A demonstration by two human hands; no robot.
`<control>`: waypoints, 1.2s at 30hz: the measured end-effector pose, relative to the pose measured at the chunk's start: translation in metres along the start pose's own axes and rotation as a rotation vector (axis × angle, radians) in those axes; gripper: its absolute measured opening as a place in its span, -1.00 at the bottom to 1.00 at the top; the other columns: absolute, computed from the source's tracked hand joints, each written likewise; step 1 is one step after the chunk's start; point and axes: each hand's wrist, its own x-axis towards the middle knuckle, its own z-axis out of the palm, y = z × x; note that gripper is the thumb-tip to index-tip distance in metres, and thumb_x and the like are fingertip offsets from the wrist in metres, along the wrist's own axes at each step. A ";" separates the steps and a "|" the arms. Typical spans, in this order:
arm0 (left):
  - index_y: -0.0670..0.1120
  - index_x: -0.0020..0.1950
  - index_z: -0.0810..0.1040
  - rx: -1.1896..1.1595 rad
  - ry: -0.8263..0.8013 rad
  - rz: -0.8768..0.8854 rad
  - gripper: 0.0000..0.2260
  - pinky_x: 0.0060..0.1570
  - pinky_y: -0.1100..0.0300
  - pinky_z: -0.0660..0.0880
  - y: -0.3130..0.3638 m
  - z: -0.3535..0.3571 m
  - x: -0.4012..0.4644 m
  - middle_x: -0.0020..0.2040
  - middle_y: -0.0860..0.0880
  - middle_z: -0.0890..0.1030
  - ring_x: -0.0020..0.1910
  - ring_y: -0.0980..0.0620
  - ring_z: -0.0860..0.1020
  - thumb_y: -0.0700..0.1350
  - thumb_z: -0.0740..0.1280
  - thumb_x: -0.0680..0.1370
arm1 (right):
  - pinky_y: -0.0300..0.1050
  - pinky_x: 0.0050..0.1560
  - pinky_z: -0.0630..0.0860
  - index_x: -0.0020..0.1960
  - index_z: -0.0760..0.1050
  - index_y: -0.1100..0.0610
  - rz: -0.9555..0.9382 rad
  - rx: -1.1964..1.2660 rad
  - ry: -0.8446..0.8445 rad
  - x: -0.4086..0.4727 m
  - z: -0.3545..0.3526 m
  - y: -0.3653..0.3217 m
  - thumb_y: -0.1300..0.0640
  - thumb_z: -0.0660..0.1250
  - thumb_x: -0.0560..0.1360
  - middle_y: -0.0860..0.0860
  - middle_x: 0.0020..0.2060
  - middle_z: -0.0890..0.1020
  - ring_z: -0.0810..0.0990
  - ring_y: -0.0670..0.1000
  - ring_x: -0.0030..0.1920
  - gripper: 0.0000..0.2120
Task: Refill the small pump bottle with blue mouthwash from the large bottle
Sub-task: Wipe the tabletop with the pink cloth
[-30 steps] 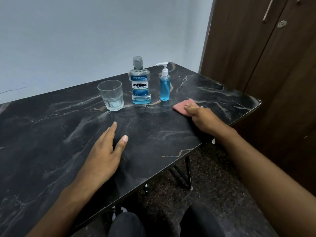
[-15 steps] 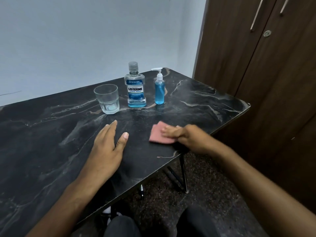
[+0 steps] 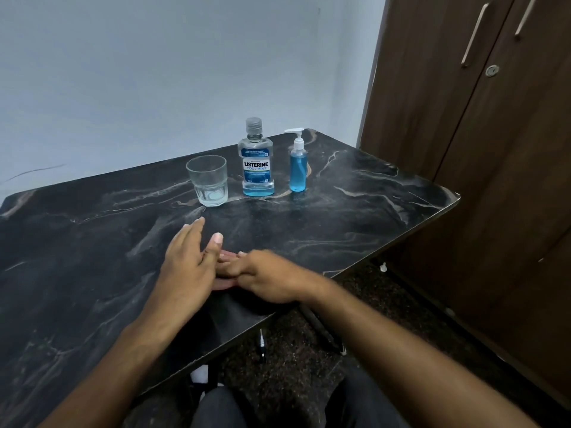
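Observation:
The large Listerine bottle (image 3: 255,163) stands capped at the back of the dark marble table (image 3: 370,211), with blue mouthwash low in it. Just to its right stands the small pump bottle (image 3: 298,171), blue liquid inside and its white pump on. My left hand (image 3: 188,267) lies flat on the table near the front edge, fingers apart, holding nothing. My right hand (image 3: 268,278) presses a pink cloth (image 3: 224,284) onto the table right against my left hand. The two hands hide most of the cloth. Both hands are well in front of the bottles.
A clear glass (image 3: 210,182) with a little liquid at its bottom stands left of the large bottle. A brown wardrobe (image 3: 494,149) rises close to the table's right edge. Below the front edge are the table's legs, the speckled floor and my knees.
My right hand has slid the pink cloth from beside the pump bottle leftward and toward me, up to my left hand. The left hand has hardly moved.

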 end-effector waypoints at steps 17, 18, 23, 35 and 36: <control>-0.03 0.62 0.22 -0.109 -0.085 -0.059 -0.46 0.53 0.00 0.23 -0.006 0.006 0.004 0.62 -0.04 0.25 0.56 -0.05 0.30 0.14 0.12 0.68 | -0.24 0.51 0.04 0.43 0.49 0.14 -0.030 -0.031 0.100 0.004 0.016 -0.001 0.38 0.17 0.56 0.03 0.54 0.36 0.21 -0.04 0.58 -0.52; -0.03 0.62 0.22 -0.080 -0.081 -0.050 -0.47 0.54 0.06 0.19 -0.009 0.003 0.002 0.62 -0.03 0.25 0.57 -0.03 0.27 0.13 0.12 0.68 | -0.34 0.49 0.01 0.43 0.50 0.13 -0.008 -0.019 0.063 0.000 0.005 0.008 0.37 0.19 0.58 0.02 0.51 0.39 0.24 -0.05 0.57 -0.55; 0.06 0.62 0.22 -0.088 -0.059 -0.094 -0.47 0.37 0.24 0.15 -0.029 -0.016 -0.011 0.61 0.05 0.27 0.55 0.05 0.28 0.18 0.12 0.66 | -0.10 0.60 -0.01 0.53 0.37 0.09 0.415 -0.158 0.272 0.000 -0.047 0.065 0.33 0.11 0.62 0.03 0.57 0.31 0.21 0.00 0.59 -0.49; 0.00 0.58 0.33 -0.189 0.152 0.003 -0.45 0.38 0.44 0.18 -0.030 -0.037 -0.024 0.54 0.05 0.39 0.48 0.18 0.33 0.19 0.10 0.63 | 0.02 0.41 0.46 0.24 0.60 0.25 0.084 0.731 0.221 0.029 0.016 -0.041 0.39 0.26 0.55 0.14 0.22 0.67 0.63 0.09 0.27 -0.69; 0.02 0.58 0.31 -0.191 0.193 0.006 -0.43 0.32 0.56 0.13 -0.033 -0.041 -0.026 0.54 0.08 0.37 0.46 0.26 0.29 0.21 0.09 0.61 | 0.03 0.30 0.56 0.18 0.62 0.26 0.172 0.877 0.318 0.033 0.008 -0.039 0.37 0.29 0.55 0.18 0.12 0.71 0.68 0.10 0.13 -0.75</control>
